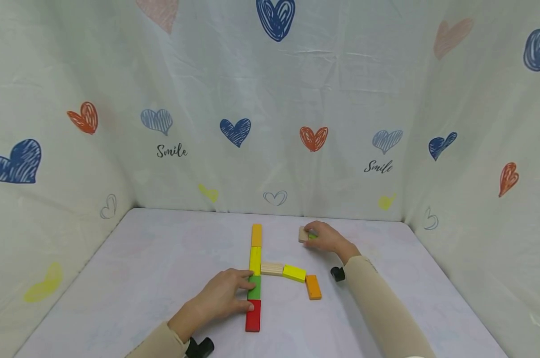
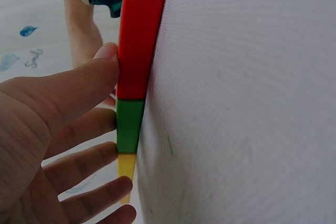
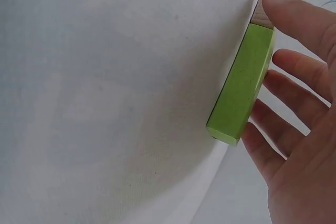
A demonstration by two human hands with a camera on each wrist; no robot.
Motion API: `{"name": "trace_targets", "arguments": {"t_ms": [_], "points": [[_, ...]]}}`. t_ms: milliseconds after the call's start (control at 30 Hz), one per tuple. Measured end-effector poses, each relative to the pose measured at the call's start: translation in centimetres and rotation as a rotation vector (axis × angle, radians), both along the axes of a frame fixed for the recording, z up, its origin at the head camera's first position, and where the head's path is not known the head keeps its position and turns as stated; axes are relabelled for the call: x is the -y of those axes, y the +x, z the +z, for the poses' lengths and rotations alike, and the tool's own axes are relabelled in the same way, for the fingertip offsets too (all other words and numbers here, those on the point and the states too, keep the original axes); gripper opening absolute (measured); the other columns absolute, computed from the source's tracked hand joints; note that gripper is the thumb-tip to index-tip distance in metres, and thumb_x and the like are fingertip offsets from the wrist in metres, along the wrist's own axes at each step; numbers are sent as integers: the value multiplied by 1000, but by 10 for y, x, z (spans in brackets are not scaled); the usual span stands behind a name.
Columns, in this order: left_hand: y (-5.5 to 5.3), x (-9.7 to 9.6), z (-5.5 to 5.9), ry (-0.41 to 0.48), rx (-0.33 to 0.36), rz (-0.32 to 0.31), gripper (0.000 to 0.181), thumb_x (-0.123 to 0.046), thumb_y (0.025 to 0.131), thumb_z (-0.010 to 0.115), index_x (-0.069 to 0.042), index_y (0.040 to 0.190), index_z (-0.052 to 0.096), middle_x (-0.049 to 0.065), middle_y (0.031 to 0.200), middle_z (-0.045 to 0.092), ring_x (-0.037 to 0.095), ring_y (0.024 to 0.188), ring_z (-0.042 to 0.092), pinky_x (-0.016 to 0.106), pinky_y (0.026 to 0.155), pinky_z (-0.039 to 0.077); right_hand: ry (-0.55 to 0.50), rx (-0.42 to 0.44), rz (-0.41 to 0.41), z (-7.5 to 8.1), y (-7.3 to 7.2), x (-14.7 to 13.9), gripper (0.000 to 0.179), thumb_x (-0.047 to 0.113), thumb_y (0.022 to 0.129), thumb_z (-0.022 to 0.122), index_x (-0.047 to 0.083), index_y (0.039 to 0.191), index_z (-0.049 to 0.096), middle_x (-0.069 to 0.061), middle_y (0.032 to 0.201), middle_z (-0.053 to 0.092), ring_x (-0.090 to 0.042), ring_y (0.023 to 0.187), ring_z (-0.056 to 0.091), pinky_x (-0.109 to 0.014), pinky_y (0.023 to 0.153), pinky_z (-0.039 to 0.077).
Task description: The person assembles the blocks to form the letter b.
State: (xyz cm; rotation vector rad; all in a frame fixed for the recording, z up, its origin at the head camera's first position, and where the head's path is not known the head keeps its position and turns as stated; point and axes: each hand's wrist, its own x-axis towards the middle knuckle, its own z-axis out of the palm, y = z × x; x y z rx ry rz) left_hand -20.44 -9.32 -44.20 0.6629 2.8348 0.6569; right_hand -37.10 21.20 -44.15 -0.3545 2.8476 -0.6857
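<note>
My left hand (image 1: 220, 294) lies along a straight column of blocks, its fingers fairly straight. In the left wrist view its thumb touches the side of the red block (image 2: 140, 40), and its fingertips reach the green block (image 2: 129, 124) and yellow block (image 2: 126, 163). An orange-yellow block (image 1: 256, 234) forms the column's far end. Further back on the right, my right hand (image 1: 327, 237) rests against a plain wooden block (image 1: 303, 234) and a light green block (image 3: 239, 80) set end to end. Its thumb is at the wooden block, its extended fingers beside the green one.
From the column's middle a plain wooden block (image 1: 271, 269), a yellow block (image 1: 294, 273) and an orange block (image 1: 313, 287) curve rightward and toward me. The white table (image 1: 140, 263) meets a heart-printed curtain (image 1: 270, 99) at the back and sides. Black wrist cameras hang under both forearms.
</note>
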Motion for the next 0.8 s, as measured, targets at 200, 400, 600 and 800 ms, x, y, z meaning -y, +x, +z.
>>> {"name": "trace_targets", "arguments": {"t_ms": [200, 400, 600, 800], "points": [[0, 0, 1, 3, 3, -3, 49, -41, 73, 81, -22, 117, 71, 0, 130, 58, 24, 117, 52, 46, 95, 47, 11, -6, 4, -2, -1, -1, 50, 26, 86, 73, 13, 131, 56, -7, 136, 51, -28, 120, 45, -51, 106, 35], [0, 1, 1, 11, -5, -15, 49, -41, 73, 81, -21, 117, 71, 0, 130, 58, 25, 117, 52, 46, 95, 46, 24, -38, 17, -3, 2, 4, 50, 24, 84, 75, 12, 130, 58, -7, 132, 54, -27, 117, 48, -48, 104, 38], [0, 1, 1, 5, -12, -13, 50, -42, 73, 81, -22, 117, 71, 0, 130, 58, 24, 117, 52, 46, 95, 47, 42, -77, 62, -3, 7, 9, 48, 27, 80, 78, 13, 124, 62, -4, 126, 57, -24, 112, 50, -45, 101, 41], [1, 0, 1, 9, -5, -11, 50, -41, 73, 81, -21, 117, 71, 0, 130, 58, 24, 117, 52, 46, 94, 47, 106, -108, 141, 1, 11, 14, 53, 33, 75, 82, 14, 121, 64, -2, 122, 59, -22, 108, 51, -43, 98, 43]]}}
